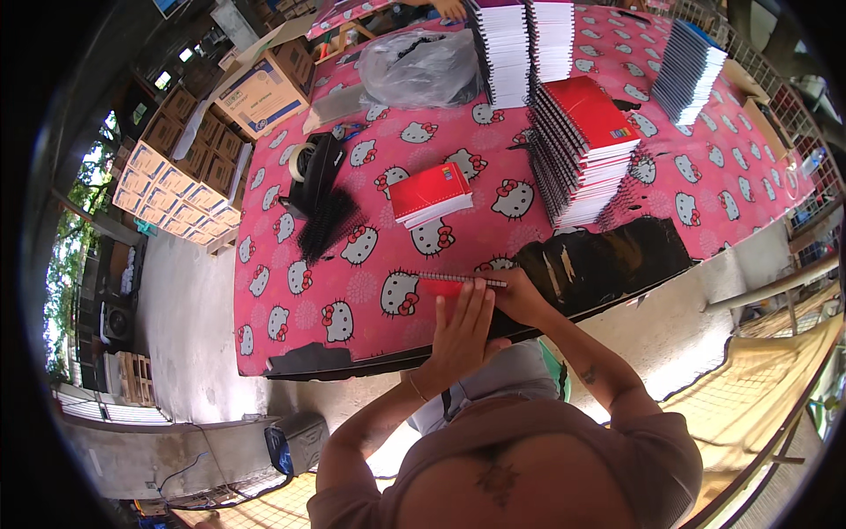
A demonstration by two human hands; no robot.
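Note:
At the near edge of the table lies a red spiral notebook [443, 287], its coil along the far side. My left hand [464, 328] rests on its cover with the fingers stretched out flat. Around the right end of the coil, my right hand [520, 297] is closed; its fingertips are partly hidden. Farther off lies a small stack of red-covered pages [430, 194], with no coil visible. A tall stack of red spiral notebooks [589, 119] stands to the right of it. Loose black binding coils [326, 225] are heaped on the left.
A black tape dispenser [317, 176] stands beside the coils. Behind are a clear plastic bag [419, 70], more notebook stacks [507, 57] and a blue-topped stack [690, 75]. Cardboard boxes [181, 167] are piled left of the pink table cover [476, 132]. Another person's hand [449, 9] shows at the far edge.

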